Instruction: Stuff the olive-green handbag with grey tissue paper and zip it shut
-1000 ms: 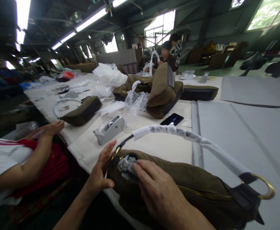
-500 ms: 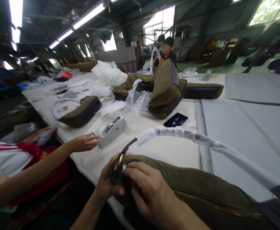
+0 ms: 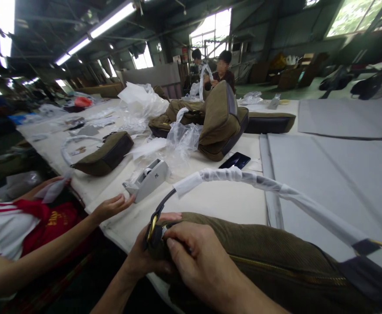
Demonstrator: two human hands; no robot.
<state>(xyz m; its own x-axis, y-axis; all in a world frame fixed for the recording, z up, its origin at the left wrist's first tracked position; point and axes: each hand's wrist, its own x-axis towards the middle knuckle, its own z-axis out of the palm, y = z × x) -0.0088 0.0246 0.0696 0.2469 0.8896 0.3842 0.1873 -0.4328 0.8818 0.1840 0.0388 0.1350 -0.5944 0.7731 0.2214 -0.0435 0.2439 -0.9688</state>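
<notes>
An olive-green handbag [image 3: 259, 244] with a brass zipper [image 3: 276, 267] lies before me at the table's front edge. Its long handle [image 3: 223, 175] is wrapped in white film and arches over the top. My left hand [image 3: 148, 257] grips the bag's left end, beside the brass ring [image 3: 152, 226] that joins handle and bag. My right hand [image 3: 199, 253] is closed at the zipper's left end, thumb and forefinger pinching a small whitish piece [image 3: 164, 230]. What exactly that piece is, I cannot make out.
A co-worker's hand [image 3: 112, 207] touches a grey tape dispenser [image 3: 151, 179] on my left. Beyond lie a smaller olive bag [image 3: 104, 155], a pile of olive bags [image 3: 219, 122], crumpled plastic [image 3: 184, 137] and a black phone [image 3: 235, 160]. Grey sheets [image 3: 335, 174] cover the right side.
My right thumb and forefinger have shifted slightly at the zipper's end. The co-worker's hand has moved lower, by the tape dispenser. The whole view has turned a little to the right.
</notes>
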